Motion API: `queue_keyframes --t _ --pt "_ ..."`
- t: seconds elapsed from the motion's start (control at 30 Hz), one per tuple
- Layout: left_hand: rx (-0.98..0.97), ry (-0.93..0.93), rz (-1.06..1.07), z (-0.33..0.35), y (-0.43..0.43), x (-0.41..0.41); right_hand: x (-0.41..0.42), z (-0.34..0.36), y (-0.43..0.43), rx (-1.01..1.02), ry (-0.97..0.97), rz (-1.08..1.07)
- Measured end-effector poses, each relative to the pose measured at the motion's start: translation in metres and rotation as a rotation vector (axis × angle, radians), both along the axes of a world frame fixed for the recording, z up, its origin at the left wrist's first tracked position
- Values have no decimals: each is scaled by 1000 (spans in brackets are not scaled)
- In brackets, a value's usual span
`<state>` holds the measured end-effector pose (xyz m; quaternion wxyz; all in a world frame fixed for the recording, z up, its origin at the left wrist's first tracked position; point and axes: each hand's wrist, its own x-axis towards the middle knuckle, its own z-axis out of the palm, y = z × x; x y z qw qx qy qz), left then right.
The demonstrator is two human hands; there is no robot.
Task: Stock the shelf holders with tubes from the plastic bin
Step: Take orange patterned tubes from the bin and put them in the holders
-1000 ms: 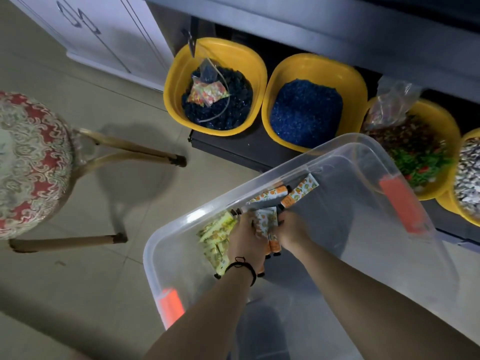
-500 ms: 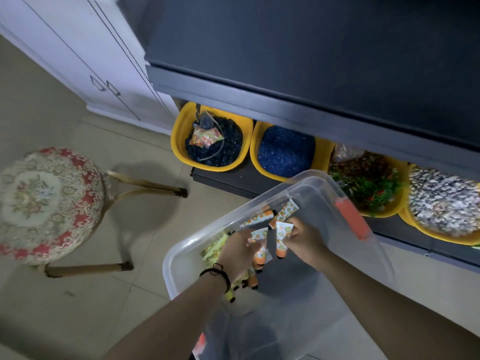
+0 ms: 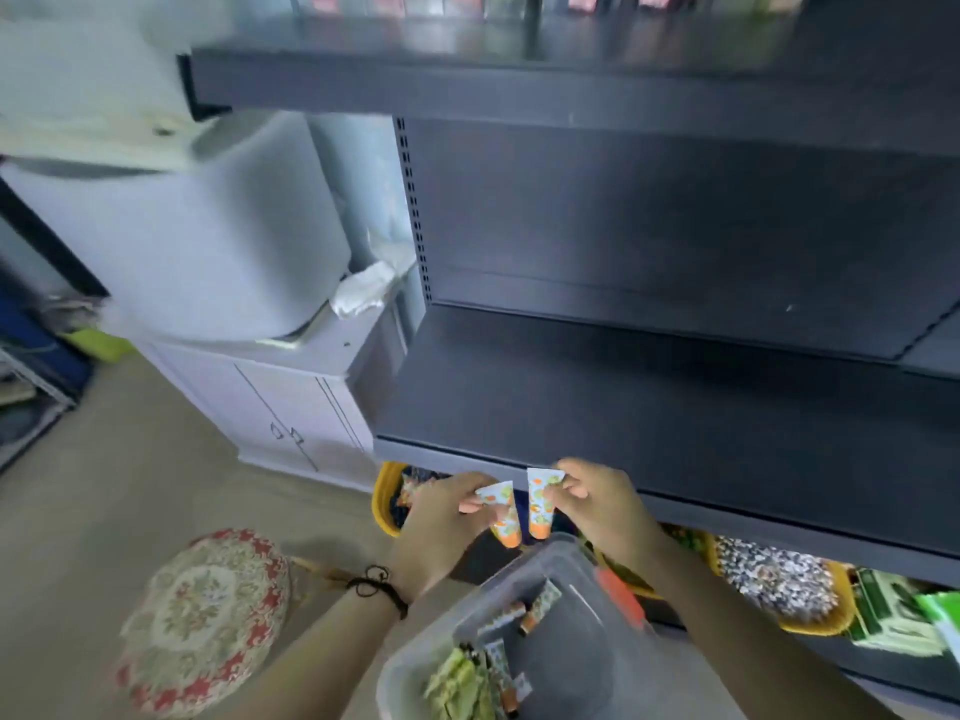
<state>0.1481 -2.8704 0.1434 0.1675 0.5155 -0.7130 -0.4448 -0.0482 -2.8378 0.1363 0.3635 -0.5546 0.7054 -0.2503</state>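
1. A second ago both hands were inside the plastic bin [image 3: 563,662]. Now they are rising above it, in the lower middle of the frame.
2. The left hand [image 3: 441,517] is pinching one orange-capped tube [image 3: 503,517] by its flat end, fingers [image 3: 470,506] narrow on it.
3. The right hand [image 3: 597,506] is pinching a second tube [image 3: 540,504] the same way, just beside the first.
4. I judge that picking is finished and carrying to the holders is beginning. More tubes are lying in the bin.
5. A patterned stool [image 3: 208,621] is standing at the lower left, and a white cabinet [image 3: 291,407] at the middle left.
6. The dark shelf [image 3: 649,418] is jutting out over the hands. The holders at the top edge are looking blurred.
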Motion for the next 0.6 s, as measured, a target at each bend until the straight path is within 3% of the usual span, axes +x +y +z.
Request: queue_keyframes --t 0.27,0.6 --pt "-255 24 9 203 -33 21 -15 210 -19 -242 106 103" --pt "-472 49 -27 358 -45 38 -8 377 -30 -396 180 257"
